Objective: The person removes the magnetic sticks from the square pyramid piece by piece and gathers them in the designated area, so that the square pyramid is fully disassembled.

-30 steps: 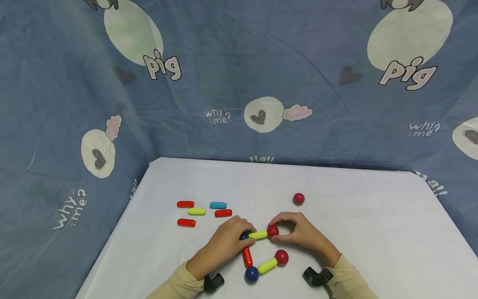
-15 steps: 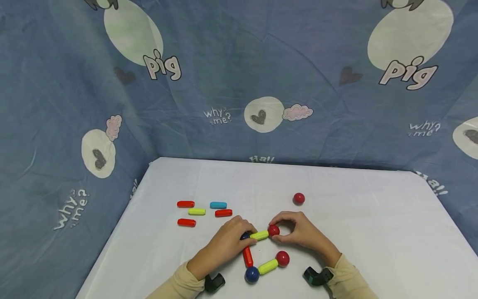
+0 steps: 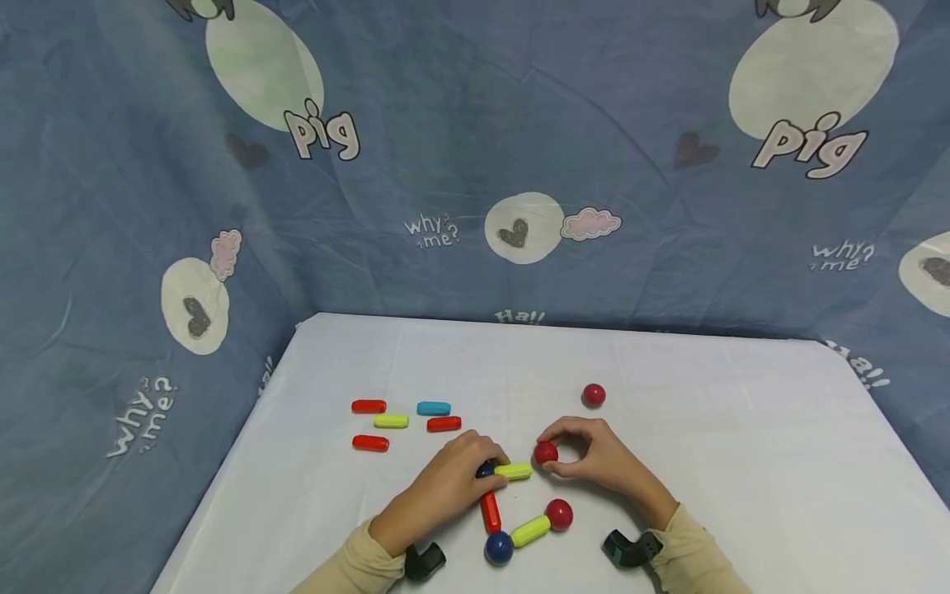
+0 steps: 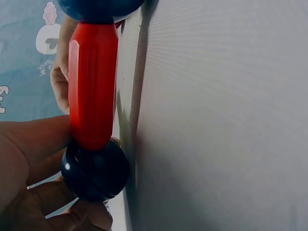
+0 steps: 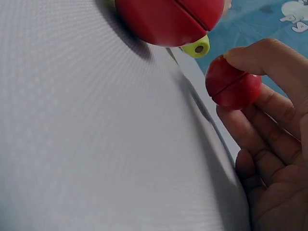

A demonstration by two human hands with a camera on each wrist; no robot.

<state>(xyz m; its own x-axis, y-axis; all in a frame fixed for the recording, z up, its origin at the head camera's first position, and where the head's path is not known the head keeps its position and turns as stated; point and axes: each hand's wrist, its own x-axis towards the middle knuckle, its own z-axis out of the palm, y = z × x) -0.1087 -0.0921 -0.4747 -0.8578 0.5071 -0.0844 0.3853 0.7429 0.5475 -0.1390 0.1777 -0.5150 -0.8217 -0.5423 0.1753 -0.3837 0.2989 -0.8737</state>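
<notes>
The near blue ball [image 3: 499,548] sits close to the person on the white worktop [image 3: 742,429], whose front edge I can't see. Touching its right side is the near yellow stick [image 3: 530,531], with the end red ball [image 3: 559,515] on its other tip. Touching the near blue ball's far side is the joined red stick [image 3: 491,511], which leads away to the far blue ball [image 3: 485,469]. There the left hand [image 3: 458,474] has its thumb and fingers wrapped on the far blue ball, probably so the joined toys don't slide. The far yellow stick [image 3: 514,471] pokes out to the right from that hand, beyond the near blue ball, its tip uncovered. The right hand [image 3: 597,452], beyond and right of the near blue ball, pinches the held red ball [image 3: 545,453] with thumb and fingertips, just beside that tip but not touching. I think this pinch leaves the ball's stick side free. Farther off, to the near blue ball's left, lie three loose red sticks [image 3: 370,443], a loose yellow stick [image 3: 391,421] and a light blue stick [image 3: 434,408], so the left hand has less room. The spare red ball [image 3: 594,395] is far beyond the near blue ball, to its right, where there's lots of room before the worktop's far edge.
</notes>
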